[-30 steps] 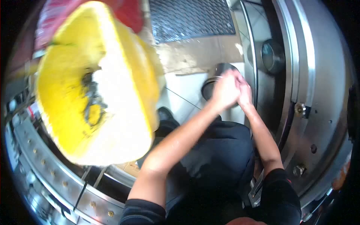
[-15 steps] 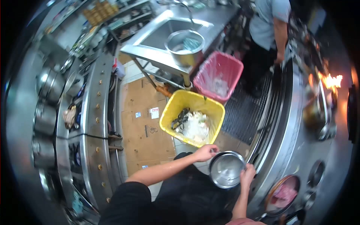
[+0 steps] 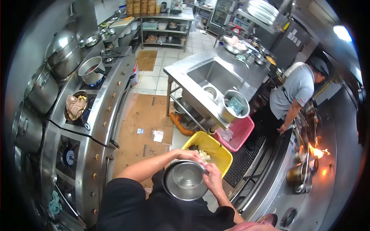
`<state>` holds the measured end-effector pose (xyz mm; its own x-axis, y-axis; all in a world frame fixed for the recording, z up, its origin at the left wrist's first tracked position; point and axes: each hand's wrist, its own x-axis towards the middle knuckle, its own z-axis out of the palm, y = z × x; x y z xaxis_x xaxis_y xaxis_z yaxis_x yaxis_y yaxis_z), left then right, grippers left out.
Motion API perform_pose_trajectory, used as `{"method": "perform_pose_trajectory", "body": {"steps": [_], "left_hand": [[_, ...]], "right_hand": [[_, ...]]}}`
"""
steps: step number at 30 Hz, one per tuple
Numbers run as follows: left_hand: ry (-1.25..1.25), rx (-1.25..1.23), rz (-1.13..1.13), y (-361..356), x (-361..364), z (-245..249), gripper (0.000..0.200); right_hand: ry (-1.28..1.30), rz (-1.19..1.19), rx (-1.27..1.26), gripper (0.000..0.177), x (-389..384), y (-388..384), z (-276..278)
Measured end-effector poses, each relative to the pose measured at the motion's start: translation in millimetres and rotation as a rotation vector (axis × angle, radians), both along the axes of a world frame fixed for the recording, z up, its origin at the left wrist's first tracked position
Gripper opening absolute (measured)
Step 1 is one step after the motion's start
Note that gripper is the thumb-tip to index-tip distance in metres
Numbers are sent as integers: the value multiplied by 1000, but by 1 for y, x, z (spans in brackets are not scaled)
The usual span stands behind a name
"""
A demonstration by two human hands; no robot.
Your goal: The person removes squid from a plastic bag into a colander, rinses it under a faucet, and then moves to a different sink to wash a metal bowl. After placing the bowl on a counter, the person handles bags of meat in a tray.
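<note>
Gripping one steel bowl point(image 3: 185, 180), the left hand point(image 3: 192, 154) and right hand point(image 3: 213, 178) clasped its rim near one yellow bin point(image 3: 219, 153) and one pink bin point(image 3: 243, 130).

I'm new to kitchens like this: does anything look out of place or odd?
Flattened cardboard lies on the floor between stove and sink, an odd floor covering. An open flame flares on the right-hand range. The held steel bowl looks undamaged.

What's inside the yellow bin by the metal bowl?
In the yellow bin, pale scraps and something dark show. The left hand and the metal bowl cover its near part.
</note>
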<state>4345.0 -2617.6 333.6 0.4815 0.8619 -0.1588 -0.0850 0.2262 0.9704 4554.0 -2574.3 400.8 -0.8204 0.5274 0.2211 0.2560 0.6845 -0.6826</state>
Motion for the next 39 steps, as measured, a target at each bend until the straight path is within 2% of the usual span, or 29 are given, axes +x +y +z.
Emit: {"method": "perform_pose_trajectory", "body": {"steps": [3, 5, 7, 8, 12, 17, 19, 20, 21, 23, 24, 26, 27, 28, 29, 31, 32, 33, 34, 35, 36, 39], "left_hand": [[-94, -40, 131, -35, -86, -11, 38], [80, -42, 261, -62, -129, -11, 38], [83, -58, 305, -93, -168, -24, 37], [71, -48, 335, -101, -182, -22, 36], [125, -141, 346, -126, -241, -27, 34], [-67, -114, 464, -123, -310, -11, 34], [5, -41, 504, -106, -340, 0, 38], [-57, -35, 524, -95, -359, -9, 39], [-57, -30, 563, -82, -377, 3, 40], [-85, 109, 648, -46, -415, 24, 34], [-110, 150, 737, -29, -431, 38, 25], [-156, 142, 848, -3, -469, 60, 20], [-15, 198, 938, 5, -491, 60, 20], [-106, 96, 1127, 9, -498, 71, 20], [-126, 16, 1227, 11, -511, 77, 21], [80, 51, 1288, 17, -529, 98, 21], [323, 49, 1188, 16, -550, 94, 22], [413, 8, 1136, 16, -572, 74, 23], [540, -77, 1110, 27, -585, 80, 25], [515, 1, 1162, 35, -601, 68, 25], [689, -129, 1136, 44, -618, 74, 23], [872, -49, 1160, 75, -670, 68, 16]], "right_hand": [[0, 143, 51, 15, -95, -7, 10], [-3, 230, 48, 15, -150, -17, 11], [-47, 438, 82, 14, -195, -25, 6], [-11, 483, 16, 15, -212, -31, 0], [12, 574, -83, 19, -273, -40, 0], [34, 566, -112, 18, -340, -29, 7], [92, 528, -56, 16, -372, -12, 10], [92, 503, -43, 14, -389, -1, 14], [94, 471, -31, 13, -407, 12, 18], [155, 370, -201, 10, -441, 46, 29], [213, 275, -248, 12, -458, 64, 33], [280, 133, -245, 15, -495, 106, 39], [277, 70, -230, 16, -506, 118, 36], [295, 3, -339, 19, -518, 129, 32], [451, -89, -352, 23, -537, 136, 37], [579, -245, -336, 25, -574, 153, 28], [592, -244, -347, 25, -587, 156, 24], [558, -308, -385, 25, -603, 160, 21], [544, -361, -414, 26, -625, 168, 25], [614, -400, -344, 22, -645, 169, 36], [658, -376, -314, 21, -661, 174, 34], [539, -418, -336, 16, -708, 197, 18]]}}
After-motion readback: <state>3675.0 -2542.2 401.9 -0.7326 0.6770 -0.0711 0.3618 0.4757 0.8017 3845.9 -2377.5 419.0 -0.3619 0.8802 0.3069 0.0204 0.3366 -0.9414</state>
